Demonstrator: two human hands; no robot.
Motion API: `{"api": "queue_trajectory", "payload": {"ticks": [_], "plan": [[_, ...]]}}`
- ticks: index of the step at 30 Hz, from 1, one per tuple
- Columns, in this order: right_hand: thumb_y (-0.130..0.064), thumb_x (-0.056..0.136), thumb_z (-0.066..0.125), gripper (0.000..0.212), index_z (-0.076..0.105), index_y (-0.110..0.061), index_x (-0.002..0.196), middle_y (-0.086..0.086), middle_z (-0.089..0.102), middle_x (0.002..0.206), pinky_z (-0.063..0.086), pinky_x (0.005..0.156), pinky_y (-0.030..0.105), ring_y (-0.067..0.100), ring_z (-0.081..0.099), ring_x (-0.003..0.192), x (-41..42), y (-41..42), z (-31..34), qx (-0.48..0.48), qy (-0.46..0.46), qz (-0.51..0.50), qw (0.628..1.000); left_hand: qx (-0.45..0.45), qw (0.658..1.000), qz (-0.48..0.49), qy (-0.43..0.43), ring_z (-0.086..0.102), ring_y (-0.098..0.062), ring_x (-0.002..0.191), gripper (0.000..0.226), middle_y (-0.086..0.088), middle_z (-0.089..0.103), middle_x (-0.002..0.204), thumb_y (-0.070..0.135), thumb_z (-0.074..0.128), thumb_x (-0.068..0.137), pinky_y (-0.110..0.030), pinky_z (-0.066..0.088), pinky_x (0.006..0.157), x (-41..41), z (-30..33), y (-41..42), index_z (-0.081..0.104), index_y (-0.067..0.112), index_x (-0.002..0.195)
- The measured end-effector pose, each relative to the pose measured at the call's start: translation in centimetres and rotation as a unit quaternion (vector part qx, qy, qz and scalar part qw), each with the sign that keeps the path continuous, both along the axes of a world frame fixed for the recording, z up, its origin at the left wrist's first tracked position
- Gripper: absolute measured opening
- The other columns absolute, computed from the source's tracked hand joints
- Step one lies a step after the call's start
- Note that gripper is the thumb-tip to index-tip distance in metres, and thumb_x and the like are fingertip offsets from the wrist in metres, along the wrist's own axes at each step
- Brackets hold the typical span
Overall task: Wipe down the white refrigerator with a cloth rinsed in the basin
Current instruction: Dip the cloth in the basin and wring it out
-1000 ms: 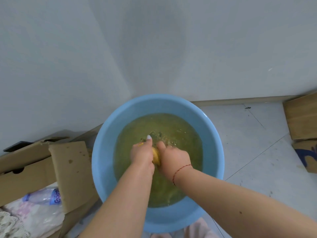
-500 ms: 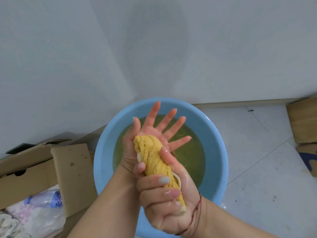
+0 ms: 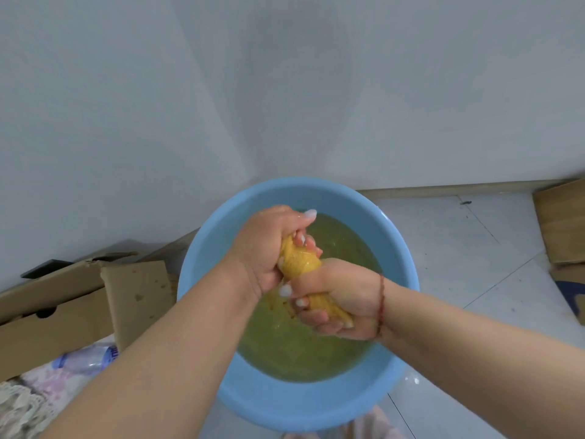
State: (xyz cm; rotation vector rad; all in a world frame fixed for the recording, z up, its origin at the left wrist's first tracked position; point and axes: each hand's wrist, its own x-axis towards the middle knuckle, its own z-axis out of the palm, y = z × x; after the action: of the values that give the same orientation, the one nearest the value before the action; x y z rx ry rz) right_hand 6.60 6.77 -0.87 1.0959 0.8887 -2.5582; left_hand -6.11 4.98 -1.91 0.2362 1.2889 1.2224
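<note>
Head view: twisted yellow knitted cloth (image 3: 300,264) wrung into tight rope above round light-blue plastic basin (image 3: 202,280) of murky greenish water (image 3: 304,353); left hand (image 3: 269,248) fist-clamped on upper end, right hand (image 3: 335,302) curled tight round lower end, red string bracelet (image 3: 381,305) on wrist; cloth middle partly hidden by fingers; brown cardboard boxes (image 3: 63,308) left of basin, clear plastic bottle (image 3: 85,359) partly cut off by forearm; white refrigerator not discernible

One head-worn wide-angle cam, looking fwd and steeply down, close over the round blue plastic basin (image 3: 202,280) at lower centre of frame. Pale wall fills the upper half. No 2nd view to share.
</note>
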Motion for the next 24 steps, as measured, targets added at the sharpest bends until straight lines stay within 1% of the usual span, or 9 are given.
{"api": "queue_trajectory", "payload": {"ticks": [3, 5, 7, 9, 10, 11, 14, 20, 24], "plan": [[0.003, 0.085, 0.052, 0.023, 0.044, -0.007, 0.066, 0.002, 0.042, 0.043, 0.023, 0.036, 0.012, 0.012, 0.034, 0.030, -0.9, -0.9, -2.5, 0.133, -0.113, -0.006, 0.985, -0.069, 0.986, -0.001, 0.155, 0.046, -0.019, 0.039, 0.040, -0.011, 0.042, 0.048, -0.010, 0.060, 0.079, -0.029, 0.044, 0.052, 0.6, -2.5, 0.0, 0.037, 0.010, 0.053], [0.000, 0.083, 0.054, 0.010, 0.050, -0.008, 0.078, 0.005, 0.046, 0.052, 0.030, 0.041, 0.017, 0.016, 0.039, 0.037, -1.4, -1.6, -4.5, 0.218, -0.164, 0.014, 0.962, -0.097, 0.960, -0.030, 0.263, 0.051, -0.018, 0.038, 0.042, -0.014, 0.043, 0.052, -0.011, 0.059, 0.073, -0.029, 0.038, 0.052, 1.2, -3.9, -0.3, 0.033, 0.014, 0.049], [-0.008, 0.086, 0.055, 0.017, 0.056, -0.011, 0.103, 0.010, 0.060, 0.078, 0.038, 0.052, 0.024, 0.024, 0.057, 0.061, -1.8, -2.0, -6.7, 0.337, -0.197, 0.086, 0.916, -0.123, 0.930, -0.057, 0.342, 0.062, -0.021, 0.047, 0.044, -0.007, 0.044, 0.044, -0.005, 0.059, 0.069, -0.030, 0.036, 0.053, 1.9, -5.2, -0.7, 0.030, 0.017, 0.044], [-0.011, 0.093, 0.047, 0.026, 0.055, -0.010, 0.118, 0.011, 0.061, 0.110, 0.038, 0.068, 0.027, 0.029, 0.060, 0.098, -2.2, -2.2, -8.0, 0.453, -0.210, 0.196, 0.844, -0.144, 0.911, -0.062, 0.382, 0.067, -0.028, 0.058, 0.035, -0.005, 0.042, 0.045, 0.003, 0.058, 0.064, -0.030, 0.033, 0.052, 2.3, -6.3, -1.0, 0.031, 0.017, 0.046], [-0.012, 0.094, 0.044, 0.026, 0.055, -0.009, 0.117, 0.011, 0.059, 0.114, 0.037, 0.070, 0.027, 0.028, 0.058, 0.103, -2.4, -2.3, -8.4, 0.482, -0.216, 0.205, 0.824, -0.155, 0.908, -0.050, 0.386, 0.066, -0.026, 0.059, 0.029, -0.007, 0.041, 0.048, 0.006, 0.056, 0.061, -0.031, 0.031, 0.051, 2.4, -7.0, -1.0, 0.032, 0.016, 0.047], [-0.016, 0.093, 0.044, 0.025, 0.056, -0.010, 0.115, 0.009, 0.060, 0.112, 0.037, 0.069, 0.027, 0.025, 0.060, 0.097, -2.5, -2.4, -8.8, 0.484, -0.228, 0.198, 0.821, -0.168, 0.910, -0.032, 0.379, 0.062, -0.024, 0.059, 0.026, -0.008, 0.041, 0.051, 0.007, 0.055, 0.060, -0.031, 0.030, 0.052, 2.5, -7.5, -1.1, 0.033, 0.016, 0.049], [-0.021, 0.088, 0.046, 0.027, 0.053, -0.012, 0.112, 0.003, 0.058, 0.099, 0.039, 0.064, 0.027, 0.011, 0.050, 0.067, -2.5, -2.5, -10.1, 0.470, -0.255, 0.173, 0.827, -0.200, 0.911, 0.015, 0.359, 0.052, -0.020, 0.057, 0.026, -0.011, 0.044, 0.054, 0.007, 0.054, 0.059, -0.033, 0.030, 0.052, 2.6, -8.6, -1.2, 0.032, 0.017, 0.049], [-0.023, 0.088, 0.049, 0.034, 0.047, -0.010, 0.119, 0.006, 0.062, 0.105, 0.045, 0.066, 0.029, 0.019, 0.055, 0.078, -2.1, -2.9, -11.1, 0.452, -0.266, 0.178, 0.833, -0.236, 0.923, 0.065, 0.298, 0.046, -0.017, 0.061, 0.027, -0.009, 0.036, 0.058, 0.011, 0.049, 0.051, -0.035, 0.028, 0.055, 3.1, -9.2, -1.4, 0.024, 0.021, 0.048], [-0.026, 0.087, 0.048, 0.035, 0.048, -0.011, 0.119, 0.004, 0.060, 0.101, 0.048, 0.066, 0.030, 0.021, 0.057, 0.078, -2.1, -3.0, -11.0, 0.453, -0.263, 0.186, 0.831, -0.260, 0.925, 0.088, 0.264, 0.046, -0.018, 0.057, 0.034, -0.011, 0.042, 0.057, 0.001, 0.054, 0.063, -0.033, 0.031, 0.056, 3.2, -8.7, -1.6, 0.027, 0.019, 0.051]]}}
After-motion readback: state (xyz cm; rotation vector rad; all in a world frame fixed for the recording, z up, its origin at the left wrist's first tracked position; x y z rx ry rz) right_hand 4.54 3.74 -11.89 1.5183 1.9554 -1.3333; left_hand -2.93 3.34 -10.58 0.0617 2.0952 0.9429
